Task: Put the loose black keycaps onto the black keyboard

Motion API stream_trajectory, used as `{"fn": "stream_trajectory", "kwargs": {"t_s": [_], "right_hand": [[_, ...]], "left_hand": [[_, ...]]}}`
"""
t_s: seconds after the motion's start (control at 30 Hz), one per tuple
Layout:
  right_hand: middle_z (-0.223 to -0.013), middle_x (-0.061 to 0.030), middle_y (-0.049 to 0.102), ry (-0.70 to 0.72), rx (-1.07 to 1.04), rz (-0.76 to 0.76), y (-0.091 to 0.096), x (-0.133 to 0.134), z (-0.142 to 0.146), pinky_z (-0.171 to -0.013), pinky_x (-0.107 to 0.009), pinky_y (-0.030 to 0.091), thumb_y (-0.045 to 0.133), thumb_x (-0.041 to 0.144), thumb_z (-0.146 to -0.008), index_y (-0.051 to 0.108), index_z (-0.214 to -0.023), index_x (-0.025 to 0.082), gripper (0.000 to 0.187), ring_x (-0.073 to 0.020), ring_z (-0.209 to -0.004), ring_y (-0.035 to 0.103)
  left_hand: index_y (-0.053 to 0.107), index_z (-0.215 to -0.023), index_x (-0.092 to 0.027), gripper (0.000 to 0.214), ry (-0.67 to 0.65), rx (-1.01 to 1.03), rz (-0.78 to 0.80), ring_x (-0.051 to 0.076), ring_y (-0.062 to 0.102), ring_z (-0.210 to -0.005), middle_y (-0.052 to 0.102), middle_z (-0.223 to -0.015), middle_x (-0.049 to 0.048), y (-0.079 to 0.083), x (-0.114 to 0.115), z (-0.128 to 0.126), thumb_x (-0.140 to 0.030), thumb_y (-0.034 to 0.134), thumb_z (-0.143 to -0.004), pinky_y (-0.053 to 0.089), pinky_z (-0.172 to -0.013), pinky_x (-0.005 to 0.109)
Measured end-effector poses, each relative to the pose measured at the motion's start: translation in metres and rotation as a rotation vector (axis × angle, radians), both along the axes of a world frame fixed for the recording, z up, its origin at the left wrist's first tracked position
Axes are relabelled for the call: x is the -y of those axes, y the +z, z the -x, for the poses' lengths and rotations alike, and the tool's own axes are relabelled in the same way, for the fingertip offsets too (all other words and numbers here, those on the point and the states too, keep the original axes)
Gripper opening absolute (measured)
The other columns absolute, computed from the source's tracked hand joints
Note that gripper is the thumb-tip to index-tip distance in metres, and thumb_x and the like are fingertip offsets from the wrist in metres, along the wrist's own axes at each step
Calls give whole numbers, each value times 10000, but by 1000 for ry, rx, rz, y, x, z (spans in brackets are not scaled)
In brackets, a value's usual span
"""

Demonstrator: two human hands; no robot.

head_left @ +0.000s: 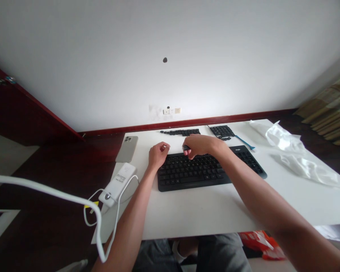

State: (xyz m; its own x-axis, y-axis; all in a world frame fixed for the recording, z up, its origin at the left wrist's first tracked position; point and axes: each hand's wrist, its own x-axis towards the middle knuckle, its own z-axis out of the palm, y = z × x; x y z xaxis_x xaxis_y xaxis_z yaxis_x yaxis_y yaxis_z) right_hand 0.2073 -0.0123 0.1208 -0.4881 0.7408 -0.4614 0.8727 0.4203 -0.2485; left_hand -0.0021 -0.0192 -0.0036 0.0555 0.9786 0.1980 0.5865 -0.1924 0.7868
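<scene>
A black keyboard (192,178) lies on the white table in front of me. My right hand (200,145) is over its back edge, fingers closed around a small black tool (186,147) with a pale, bristly-looking tip pointing left; the exact kind is unclear. At the keyboard's back left corner is my left hand (158,154), its fingers curled and thumb close to the index finger. Whatever may be in that pinch is too small to make out. Behind the hands, loose black keycaps (184,132) form a row, with another block of keycaps (222,131) to the right.
A thin blue tool (245,142) lies behind the keyboard. Clear plastic wrapping (306,170) covers part of the table's right side. On the left are a phone (127,148) and a white power bank-like box (120,181) with a white cable (59,195) crossing the near left.
</scene>
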Motion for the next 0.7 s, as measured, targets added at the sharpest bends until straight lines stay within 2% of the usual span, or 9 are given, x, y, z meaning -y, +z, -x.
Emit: {"fn": "stream_trajectory", "kwargs": {"t_s": [0.1,0.3,0.7], "right_hand": [[-911,-48,782,13,19,52,3,4,5,-742,-290,482,839,184,-719,808,-884,206,169,-231,-882,716],[-954,-73,788,5,78,102,6,9,11,-708,-297,476,824,168,-729,828,-941,198,214,-261,-931,716],[-925,-71,768,56,148,93,5,12,16,-639,-298,441,843,189,-717,801,-938,190,225,-253,-825,711]], "left_hand": [[753,-854,-216,291,5,-2,4,140,532,-623,602,-632,-16,0,0,0,-437,571,-909,351,-625,252],[761,-866,-215,292,9,-9,23,147,544,-635,624,-650,-9,2,0,0,-436,573,-906,356,-631,256],[762,-856,-219,274,21,3,39,145,547,-635,633,-657,-11,4,1,-1,-421,583,-899,357,-632,260]]}}
